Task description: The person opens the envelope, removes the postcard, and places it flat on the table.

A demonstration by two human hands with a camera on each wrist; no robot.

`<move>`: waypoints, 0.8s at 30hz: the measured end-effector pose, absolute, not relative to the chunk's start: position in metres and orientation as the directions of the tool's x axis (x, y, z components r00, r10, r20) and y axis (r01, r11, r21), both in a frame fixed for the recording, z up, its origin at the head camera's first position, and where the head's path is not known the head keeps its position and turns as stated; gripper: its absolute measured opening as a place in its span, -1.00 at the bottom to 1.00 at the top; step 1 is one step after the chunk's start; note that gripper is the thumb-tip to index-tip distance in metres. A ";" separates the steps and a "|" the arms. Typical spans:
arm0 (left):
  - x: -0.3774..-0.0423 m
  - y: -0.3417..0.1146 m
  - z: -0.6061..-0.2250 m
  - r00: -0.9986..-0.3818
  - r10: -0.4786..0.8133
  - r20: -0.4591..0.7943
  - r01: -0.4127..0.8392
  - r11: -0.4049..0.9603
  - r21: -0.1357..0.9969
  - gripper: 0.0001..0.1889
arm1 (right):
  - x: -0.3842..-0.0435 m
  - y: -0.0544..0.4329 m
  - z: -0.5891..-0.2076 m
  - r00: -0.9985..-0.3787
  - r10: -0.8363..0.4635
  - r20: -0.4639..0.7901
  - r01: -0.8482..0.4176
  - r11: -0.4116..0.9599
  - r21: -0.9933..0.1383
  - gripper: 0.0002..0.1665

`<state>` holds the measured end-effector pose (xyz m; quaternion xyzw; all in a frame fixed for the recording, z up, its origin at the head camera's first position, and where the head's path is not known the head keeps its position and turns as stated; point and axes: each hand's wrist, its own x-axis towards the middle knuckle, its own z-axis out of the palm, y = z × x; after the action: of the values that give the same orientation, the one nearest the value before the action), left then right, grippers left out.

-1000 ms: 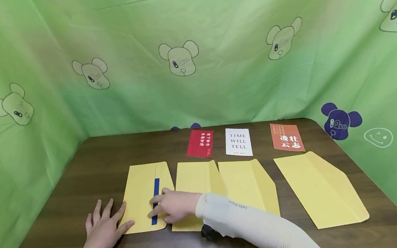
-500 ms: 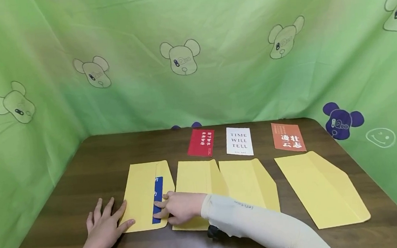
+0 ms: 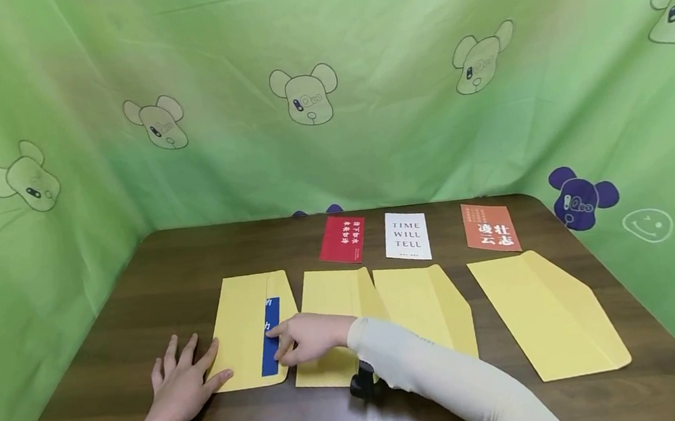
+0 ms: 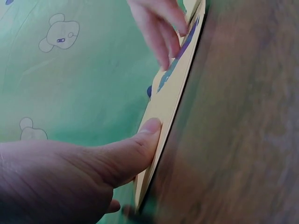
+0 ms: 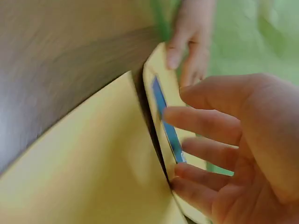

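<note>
A yellow envelope (image 3: 236, 329) lies at the left of the row, its flap to the right. A blue card (image 3: 271, 359) with white characters shows as a narrow strip beside the flap; its remaining part is hidden in the envelope. My left hand (image 3: 183, 384) spreads its fingers at the envelope's left edge, with the thumb resting on the paper in the left wrist view. Over the flap, my right hand (image 3: 310, 337) touches the blue strip with its index fingertip. The right wrist view shows that hand's fingers loosely extended, the thumb apart from them.
Close on the right lie a second envelope (image 3: 327, 293), a third (image 3: 404, 299) and one farther right (image 3: 543, 319), flaps unfolded. Behind them are a red card (image 3: 341, 247), a white card (image 3: 407, 241) and an orange card (image 3: 491, 223). A green curtain (image 3: 237, 179) surrounds the wooden table (image 3: 195, 251).
The blue strip has widened, and white characters now show on it. My right hand has shifted slightly right and away from me. My left hand has stayed at the envelope's edge.
</note>
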<state>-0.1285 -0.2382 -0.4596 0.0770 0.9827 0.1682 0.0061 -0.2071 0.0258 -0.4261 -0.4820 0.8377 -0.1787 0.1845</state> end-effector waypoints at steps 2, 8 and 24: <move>-0.128 -0.239 -0.459 -0.989 0.149 0.012 0.145 0.934 0.327 -0.25 | -0.210 0.028 -0.427 -0.525 -0.839 -0.144 -0.633 0.498 -0.593 -0.63; -0.129 -0.242 -0.458 -0.988 0.150 0.038 0.154 0.936 0.317 -0.27 | -0.217 0.028 -0.436 -0.711 -0.683 -0.167 -0.147 0.377 -0.915 -0.25; -0.129 -0.240 -0.461 -0.988 0.143 0.065 0.156 0.932 0.327 -0.29 | -0.246 0.025 -0.438 -0.782 -0.584 -0.215 0.146 0.164 -0.976 -0.20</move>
<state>-0.1287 -0.2404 -0.4610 0.0762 0.9827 0.1678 -0.0201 -0.2463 0.0247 -0.4383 -0.1555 0.7051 -0.6277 0.2909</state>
